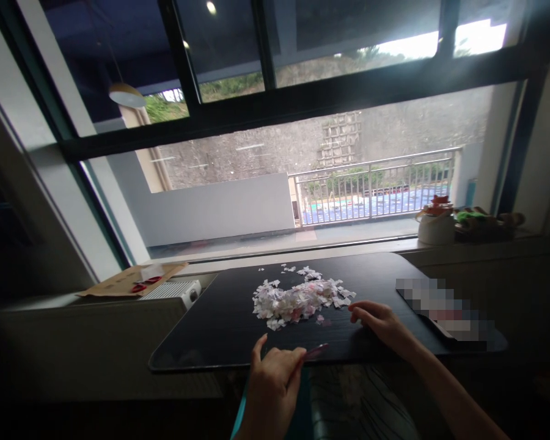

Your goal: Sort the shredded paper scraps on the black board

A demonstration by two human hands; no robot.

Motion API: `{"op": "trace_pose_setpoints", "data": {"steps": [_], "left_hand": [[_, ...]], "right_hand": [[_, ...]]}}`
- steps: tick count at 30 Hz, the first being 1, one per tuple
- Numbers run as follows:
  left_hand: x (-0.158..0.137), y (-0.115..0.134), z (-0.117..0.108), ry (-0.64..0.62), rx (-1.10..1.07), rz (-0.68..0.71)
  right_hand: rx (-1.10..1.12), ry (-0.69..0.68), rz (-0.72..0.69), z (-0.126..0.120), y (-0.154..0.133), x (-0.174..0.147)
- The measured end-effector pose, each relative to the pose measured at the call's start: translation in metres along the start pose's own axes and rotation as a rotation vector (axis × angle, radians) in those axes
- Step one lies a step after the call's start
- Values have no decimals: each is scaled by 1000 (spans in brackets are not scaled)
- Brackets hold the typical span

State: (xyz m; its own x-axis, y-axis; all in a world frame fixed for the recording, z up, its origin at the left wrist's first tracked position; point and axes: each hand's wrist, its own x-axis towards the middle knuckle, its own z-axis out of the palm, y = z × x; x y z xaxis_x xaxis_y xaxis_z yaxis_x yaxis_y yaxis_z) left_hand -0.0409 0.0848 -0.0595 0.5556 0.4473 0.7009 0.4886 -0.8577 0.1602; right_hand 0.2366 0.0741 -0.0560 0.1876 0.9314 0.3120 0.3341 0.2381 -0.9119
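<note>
On the black table (pixel 201 324) lies a loose heap of small torn paper scraps (pixel 293 299), mostly white with some pinkish ones. My left hand (pixel 275 376) is at the near edge of the table, below the heap. Between its thumb and fingers it pinches a thin purplish-pink strip (pixel 318 350), whose exact kind I cannot make out; one finger sticks up apart from the others. My right hand (pixel 382 318) is over the table at the heap's right edge. Its fingers are loosely bent and apart, with nothing visible in them.
A flat object, blurred out (pixel 444 311), lies on the table's right side. Beyond stand a white pot (pixel 435 227) and a dark planter (pixel 486 226) on the sill. Brown paper (pixel 119 280) with red-handled scissors (pixel 146 283) lies at the left above a white radiator (pixel 172 294).
</note>
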Motion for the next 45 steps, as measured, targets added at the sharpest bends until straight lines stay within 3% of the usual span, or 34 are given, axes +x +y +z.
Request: {"op": "trace_pose_setpoints", "data": {"steps": [4, 6, 11, 16, 22, 27, 31, 33, 40, 45], "left_hand": [[17, -5, -1, 13, -25, -84], [25, -4, 0, 24, -72, -124], [43, -17, 9, 32, -83, -122], [43, -68, 7, 155, 45, -193], [25, -112, 8, 242, 186, -296], [16, -114, 15, 251, 242, -357], [17, -110, 14, 250, 264, -376], [18, -109, 13, 254, 273, -388], [18, -106, 13, 271, 296, -421], [17, -106, 15, 266, 299, -444]], "right_hand": [[-27, -234, -86, 22, -25, -4], [-71, -249, -159, 34, -33, -2], [-157, -143, -194, 33, -27, 9], [-285, 133, -86, 0, -2, 11], [-399, 77, -70, 0, 16, 4], [-432, 42, -79, 0, 10, -10], [-509, 158, -143, 2, 7, -28], [-560, 192, -193, 11, 6, -38], [-556, 91, -364, 48, -4, -56], [-718, 274, -346, 30, -5, -61]]}}
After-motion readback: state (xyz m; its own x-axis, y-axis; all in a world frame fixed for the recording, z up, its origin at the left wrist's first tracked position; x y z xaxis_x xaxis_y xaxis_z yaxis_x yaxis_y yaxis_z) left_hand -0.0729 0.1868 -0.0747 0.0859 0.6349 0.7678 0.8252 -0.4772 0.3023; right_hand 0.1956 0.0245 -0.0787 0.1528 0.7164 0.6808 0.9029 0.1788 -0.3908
